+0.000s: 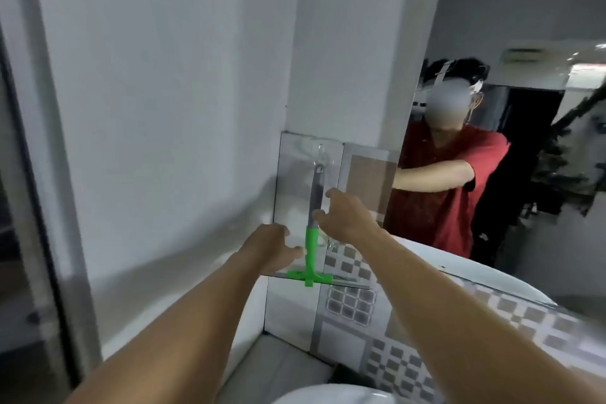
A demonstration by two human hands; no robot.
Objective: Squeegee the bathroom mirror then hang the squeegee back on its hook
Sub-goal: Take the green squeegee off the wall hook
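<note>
A squeegee [311,239] with a grey and green handle and a green blade bar hangs upright against the tiled wall. Its top loop sits at a clear hook [320,151]. My right hand [347,221] is at the grey part of the handle, fingertips pinching it and thumb raised beside it. My left hand [273,246] is just left of the green part, fingers spread, thumb touching or nearly touching the handle. The bathroom mirror [511,52] fills the wall to the right and reflects a person in a red shirt.
A plain white wall [164,108] runs along the left, with a dark door frame [29,174] at the far left. Patterned tiles [403,354] cover the wall below the mirror. A white basin rim [328,396] shows at the bottom edge.
</note>
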